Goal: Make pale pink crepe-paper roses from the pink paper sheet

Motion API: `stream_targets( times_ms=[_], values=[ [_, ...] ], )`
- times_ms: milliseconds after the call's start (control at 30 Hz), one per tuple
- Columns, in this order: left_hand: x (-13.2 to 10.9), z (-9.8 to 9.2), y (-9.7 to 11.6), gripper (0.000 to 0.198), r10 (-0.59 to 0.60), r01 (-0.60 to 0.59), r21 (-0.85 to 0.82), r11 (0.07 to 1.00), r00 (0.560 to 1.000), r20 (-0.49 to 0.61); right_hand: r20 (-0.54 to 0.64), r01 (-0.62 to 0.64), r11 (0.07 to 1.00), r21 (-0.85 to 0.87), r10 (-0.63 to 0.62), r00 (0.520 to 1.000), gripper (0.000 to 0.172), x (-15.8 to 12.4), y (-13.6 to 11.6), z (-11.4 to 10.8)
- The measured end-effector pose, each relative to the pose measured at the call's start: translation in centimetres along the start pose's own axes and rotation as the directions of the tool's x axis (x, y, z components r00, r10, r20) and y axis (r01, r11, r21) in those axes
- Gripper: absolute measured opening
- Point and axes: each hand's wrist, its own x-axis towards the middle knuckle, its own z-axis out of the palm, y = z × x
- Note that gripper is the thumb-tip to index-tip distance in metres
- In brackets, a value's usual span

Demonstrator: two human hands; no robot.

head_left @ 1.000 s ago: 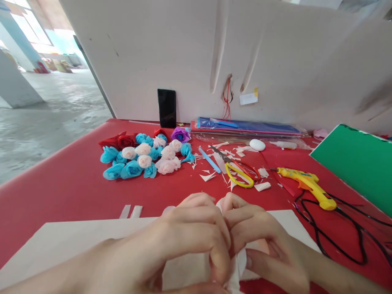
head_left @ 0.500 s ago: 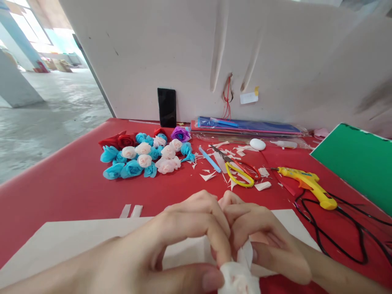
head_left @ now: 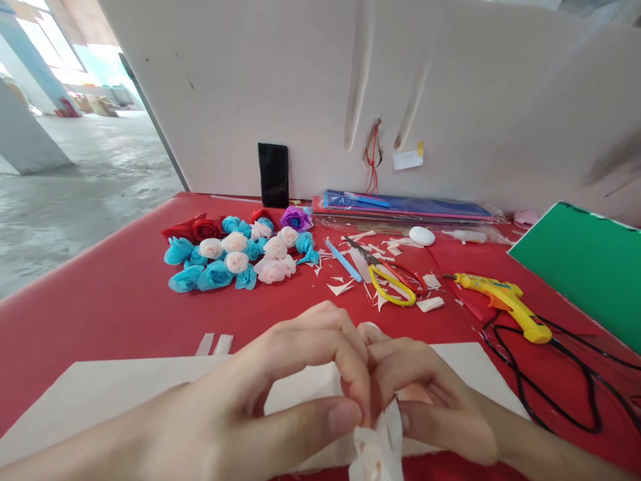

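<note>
Both hands at a white paper flower, near edge of the red table.
The white paper flower (head_left: pixel 374 457) is at the near side, between and just below the hands, partly cut off by the frame. The right hand (head_left: pixel 441 377) pinches its upper petal between thumb and curled fingers; the left hand (head_left: pixel 245 387) is curled beside it, index fingertip at the flower's top, but whether it grips cannot be told. A white sheet (head_left: pixel 135 387) lies beneath the hands on the red table (head_left: pixel 100 321). Far left: a cluster of blue, pale pink, red and purple flowers (head_left: pixel 236 262). Far centre: scissors (head_left: pixel 374 261) among paper scraps (head_left: pixel 340 288). Right: a yellow glue gun (head_left: pixel 505 302).
</note>
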Motion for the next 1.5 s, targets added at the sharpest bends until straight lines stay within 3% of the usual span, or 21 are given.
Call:
stream_targets(
  times_ms=[133,300,500,633,833,967,1067,1133,1233,1333,1367,1433,1500],
  values=[
    [-0.3,-0.4,0.1,0.003,0.063,-0.065,0.128,0.990,0.998,0.016,0.009,0.060,0.988,-0.145,-0.060,0.998,0.038,0.1,-0.2,-0.2],
    [-0.5,-0.8,0.0,0.016,0.175,-0.182,0.367,0.912,0.983,0.051,0.040,0.114,0.975,-0.191,-0.108,0.993,0.035,0.2,-0.1,-0.1],
    [-0.3,-1.0,0.1,0.021,0.142,-0.156,0.381,0.911,0.988,0.066,0.067,0.048,0.978,-0.203,-0.035,0.997,0.019,0.0,-0.2,0.1],
    [-0.1,-1.0,0.1,0.025,0.149,-0.176,0.346,0.922,0.983,0.103,0.083,0.031,0.979,-0.200,-0.015,0.996,0.018,0.0,-0.1,0.3],
    [-0.2,-0.6,-0.4,0.024,-0.009,-0.010,0.273,0.962,0.998,0.068,0.098,0.041,0.964,-0.264,-0.016,0.995,0.017,0.0,-0.4,0.2],
    [-0.8,-0.2,-0.9,0.020,-0.175,0.169,0.245,0.955,0.985,0.000,0.132,0.083,0.919,-0.385,-0.034,0.991,0.019,-0.1,-1.0,0.2],
    [-1.0,0.1,-1.0,0.020,-0.264,0.273,0.277,0.921,0.962,-0.071,0.110,0.182,0.840,-0.512,-0.146,0.983,0.022,-0.2,-1.4,0.3],
    [-0.7,0.1,-0.8,0.015,-0.252,0.282,0.298,0.912,0.958,-0.137,0.091,0.249,0.756,-0.606,-0.245,0.965,0.022,-0.2,-1.5,0.4],
    [0.1,-0.1,-0.2,0.015,-0.116,0.185,0.323,0.928,0.968,-0.221,0.036,0.292,0.572,-0.767,-0.416,0.909,0.021,0.0,-1.6,0.3],
    [0.5,-0.5,0.6,0.015,0.050,0.069,0.385,0.920,0.955,-0.291,-0.012,0.275,0.376,-0.885,-0.609,0.793,0.023,0.0,-1.6,0.2],
    [0.5,-0.6,0.8,0.016,0.086,0.045,0.412,0.910,0.952,-0.294,-0.005,0.247,0.329,-0.912,-0.610,0.793,0.025,-0.1,-1.7,0.2],
    [0.2,-0.8,1.1,0.018,0.146,-0.003,0.463,0.886,0.951,-0.274,0.008,0.190,0.279,-0.942,-0.544,0.839,0.027,-0.2,-1.9,0.1],
    [-0.4,-0.9,1.2,0.019,0.193,-0.053,0.512,0.857,0.955,-0.224,0.024,0.184,0.243,-0.952,-0.540,0.842,0.026,-0.4,-2.2,0.0]
  ],
)
